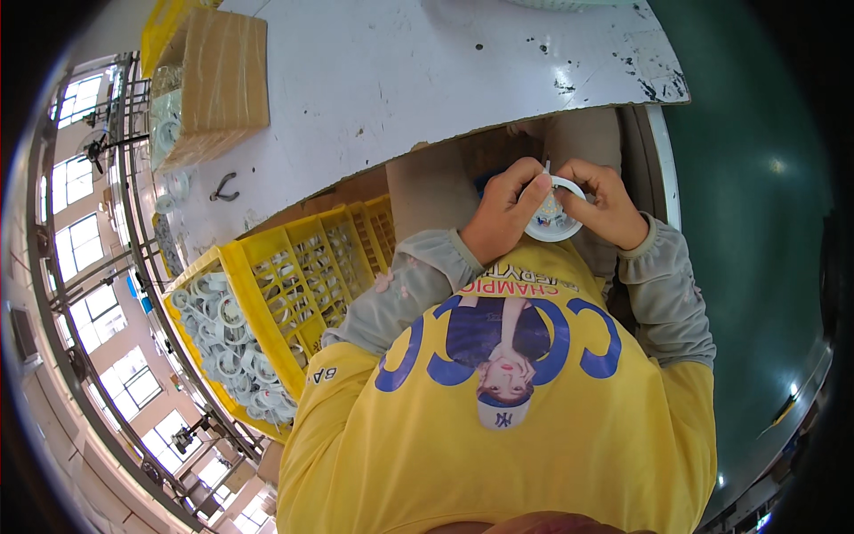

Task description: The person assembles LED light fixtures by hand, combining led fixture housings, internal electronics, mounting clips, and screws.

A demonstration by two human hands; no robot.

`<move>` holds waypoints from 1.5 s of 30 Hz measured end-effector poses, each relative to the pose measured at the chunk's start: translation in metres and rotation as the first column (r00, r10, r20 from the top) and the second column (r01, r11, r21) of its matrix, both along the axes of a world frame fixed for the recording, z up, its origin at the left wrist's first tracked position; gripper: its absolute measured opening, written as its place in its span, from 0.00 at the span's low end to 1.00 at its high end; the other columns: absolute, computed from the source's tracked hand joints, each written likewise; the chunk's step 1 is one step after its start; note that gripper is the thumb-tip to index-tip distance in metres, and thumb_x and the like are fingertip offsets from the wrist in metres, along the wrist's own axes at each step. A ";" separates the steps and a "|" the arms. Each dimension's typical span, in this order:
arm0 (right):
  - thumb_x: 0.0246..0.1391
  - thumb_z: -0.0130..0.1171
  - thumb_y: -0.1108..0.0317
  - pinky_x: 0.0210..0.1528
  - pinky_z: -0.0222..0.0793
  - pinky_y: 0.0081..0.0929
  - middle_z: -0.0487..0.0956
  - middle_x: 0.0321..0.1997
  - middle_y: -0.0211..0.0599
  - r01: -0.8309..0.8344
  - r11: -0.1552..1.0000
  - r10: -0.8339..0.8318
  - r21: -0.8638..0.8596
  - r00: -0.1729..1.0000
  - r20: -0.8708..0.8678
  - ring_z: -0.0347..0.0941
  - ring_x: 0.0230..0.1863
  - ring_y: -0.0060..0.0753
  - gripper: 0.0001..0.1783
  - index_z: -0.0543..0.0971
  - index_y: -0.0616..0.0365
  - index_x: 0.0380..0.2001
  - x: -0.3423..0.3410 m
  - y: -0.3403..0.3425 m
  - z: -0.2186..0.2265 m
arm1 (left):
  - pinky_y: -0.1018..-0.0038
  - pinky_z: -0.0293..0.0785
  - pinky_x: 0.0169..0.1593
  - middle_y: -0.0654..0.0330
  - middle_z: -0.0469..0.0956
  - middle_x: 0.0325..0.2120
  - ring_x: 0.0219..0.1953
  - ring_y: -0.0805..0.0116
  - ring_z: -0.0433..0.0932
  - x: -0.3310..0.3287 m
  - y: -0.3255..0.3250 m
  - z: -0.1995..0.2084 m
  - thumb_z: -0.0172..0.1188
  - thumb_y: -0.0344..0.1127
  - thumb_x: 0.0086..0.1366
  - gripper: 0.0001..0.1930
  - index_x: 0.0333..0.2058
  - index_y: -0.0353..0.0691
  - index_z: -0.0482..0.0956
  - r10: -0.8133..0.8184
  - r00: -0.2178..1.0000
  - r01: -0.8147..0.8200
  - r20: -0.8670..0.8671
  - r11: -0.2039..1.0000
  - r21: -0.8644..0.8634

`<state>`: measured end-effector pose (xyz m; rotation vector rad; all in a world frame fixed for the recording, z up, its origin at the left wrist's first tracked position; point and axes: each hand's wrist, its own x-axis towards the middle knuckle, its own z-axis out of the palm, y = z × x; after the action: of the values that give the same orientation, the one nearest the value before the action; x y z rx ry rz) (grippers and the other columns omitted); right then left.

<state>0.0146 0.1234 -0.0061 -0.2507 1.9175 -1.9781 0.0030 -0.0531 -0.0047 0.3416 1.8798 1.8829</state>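
Note:
In front of my body, just below the table's edge, I hold a round white lamp housing between both hands. Inside its rim shows a pale disc with small dots, perhaps an LED board; its details are too small to make out. My left hand grips the left side, thumb along the top of the rim. On the right side, my right hand pinches the rim with bent fingers. A small, thin pale tip sticks up between the two hands; what it belongs to is hidden.
A white worktable with a worn edge spans the top. On it lie dark-handled pliers and a cardboard box. A yellow crate at my left is full of white ring-shaped parts. Green floor stretches along the right.

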 end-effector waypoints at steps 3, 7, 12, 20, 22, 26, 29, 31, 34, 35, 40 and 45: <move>0.47 0.53 0.72 0.27 0.59 0.15 0.69 0.23 0.25 0.070 0.998 -0.070 -0.002 0.997 -0.018 0.61 0.27 0.12 0.05 0.71 0.63 0.27 0.001 0.001 -0.001 | 0.82 0.65 0.31 0.64 0.69 0.24 0.27 0.81 0.66 0.005 0.004 0.001 0.51 0.37 0.62 0.10 0.31 0.35 0.67 0.098 0.992 -0.103 0.074 0.992 0.066; 0.48 0.53 0.72 0.28 0.59 0.15 0.70 0.25 0.26 0.045 0.999 -0.047 -0.020 0.996 -0.070 0.61 0.28 0.12 0.06 0.71 0.63 0.29 0.002 0.007 0.009 | 0.82 0.67 0.36 0.64 0.71 0.30 0.32 0.81 0.69 0.007 0.002 0.001 0.50 0.38 0.63 0.11 0.37 0.36 0.66 0.073 0.996 -0.076 0.050 0.995 0.061; 0.49 0.52 0.74 0.36 0.65 0.17 0.75 0.36 0.34 0.234 0.963 -0.252 -0.135 0.958 -0.135 0.70 0.37 0.20 0.12 0.72 0.64 0.39 0.001 0.006 0.021 | 0.83 0.68 0.30 0.66 0.73 0.25 0.28 0.82 0.70 0.003 -0.009 -0.010 0.52 0.40 0.61 0.12 0.33 0.36 0.70 0.182 0.977 -0.200 0.113 0.964 0.177; 0.47 0.54 0.76 0.44 0.66 0.19 0.76 0.39 0.36 0.033 0.995 -0.053 -0.096 0.976 -0.212 0.71 0.42 0.23 0.15 0.73 0.65 0.41 -0.002 0.006 0.023 | 0.83 0.67 0.30 0.65 0.73 0.25 0.27 0.80 0.70 0.002 -0.008 -0.014 0.50 0.44 0.62 0.15 0.32 0.36 0.72 0.072 0.991 -0.091 0.113 0.980 0.175; 0.47 0.54 0.76 0.44 0.66 0.19 0.77 0.38 0.36 -0.004 0.975 -0.006 -0.222 0.999 -0.046 0.71 0.41 0.23 0.13 0.74 0.65 0.39 -0.003 0.007 0.025 | 0.82 0.67 0.30 0.65 0.73 0.26 0.27 0.80 0.70 0.001 -0.010 -0.019 0.49 0.44 0.62 0.15 0.32 0.36 0.72 0.059 0.995 -0.072 0.079 0.980 0.185; 0.47 0.54 0.76 0.44 0.66 0.19 0.76 0.39 0.37 -0.007 0.947 0.021 -0.322 0.999 0.041 0.70 0.42 0.23 0.13 0.74 0.66 0.39 -0.004 0.011 0.027 | 0.80 0.70 0.32 0.63 0.74 0.27 0.29 0.77 0.72 -0.001 -0.011 -0.023 0.49 0.46 0.62 0.17 0.33 0.36 0.72 0.000 1.000 -0.006 0.024 0.975 0.223; 0.47 0.54 0.76 0.45 0.66 0.20 0.76 0.39 0.38 0.001 0.975 -0.035 -0.224 0.989 -0.145 0.70 0.42 0.25 0.13 0.75 0.66 0.38 -0.003 0.005 0.027 | 0.79 0.72 0.33 0.62 0.76 0.28 0.30 0.75 0.74 0.003 -0.013 -0.017 0.50 0.44 0.62 0.15 0.32 0.35 0.74 -0.039 0.997 0.029 0.066 0.990 0.138; 0.46 0.54 0.77 0.46 0.65 0.22 0.75 0.41 0.40 0.027 0.991 -0.053 -0.133 0.979 -0.199 0.69 0.44 0.26 0.11 0.76 0.66 0.37 0.001 0.006 0.022 | 0.79 0.71 0.34 0.63 0.76 0.28 0.31 0.76 0.74 0.004 -0.007 -0.017 0.48 0.40 0.63 0.13 0.34 0.35 0.74 -0.048 0.999 0.046 0.010 0.989 0.143; 0.45 0.54 0.78 0.49 0.62 0.25 0.75 0.43 0.41 -0.008 0.972 0.007 -0.233 1.000 -0.004 0.68 0.48 0.28 0.12 0.76 0.65 0.37 0.007 0.009 0.024 | 0.80 0.70 0.36 0.63 0.74 0.33 0.33 0.77 0.72 0.011 -0.009 -0.020 0.46 0.40 0.64 0.15 0.40 0.35 0.73 -0.130 0.991 0.126 0.039 0.987 0.096; 0.45 0.54 0.78 0.49 0.62 0.25 0.75 0.43 0.41 -0.016 0.973 0.009 -0.231 0.999 -0.035 0.68 0.48 0.28 0.12 0.76 0.65 0.37 0.007 0.007 0.028 | 0.80 0.69 0.37 0.62 0.74 0.35 0.34 0.77 0.72 0.012 -0.010 -0.020 0.45 0.41 0.64 0.16 0.42 0.35 0.73 -0.134 0.991 0.131 0.024 0.985 0.110; 0.44 0.53 0.81 0.52 0.62 0.26 0.77 0.38 0.41 0.016 0.935 0.002 -0.353 0.999 0.050 0.69 0.48 0.31 0.13 0.76 0.66 0.37 0.010 0.004 0.030 | 0.81 0.67 0.34 0.65 0.72 0.28 0.31 0.80 0.69 0.013 -0.005 -0.012 0.46 0.50 0.63 0.21 0.35 0.34 0.72 -0.072 0.995 0.057 0.063 0.976 0.209; 0.44 0.54 0.80 0.51 0.63 0.26 0.77 0.39 0.42 0.009 0.951 -0.012 -0.309 1.000 -0.007 0.69 0.48 0.32 0.12 0.77 0.66 0.36 0.001 0.008 0.023 | 0.82 0.66 0.34 0.66 0.72 0.28 0.31 0.81 0.68 0.008 -0.003 -0.015 0.45 0.49 0.63 0.20 0.35 0.35 0.72 -0.139 0.987 0.121 0.085 0.975 0.184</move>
<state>0.0161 0.1318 0.0170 -0.3326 1.6086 -2.2838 0.0113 -0.0559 -0.0194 0.4122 1.5908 1.9460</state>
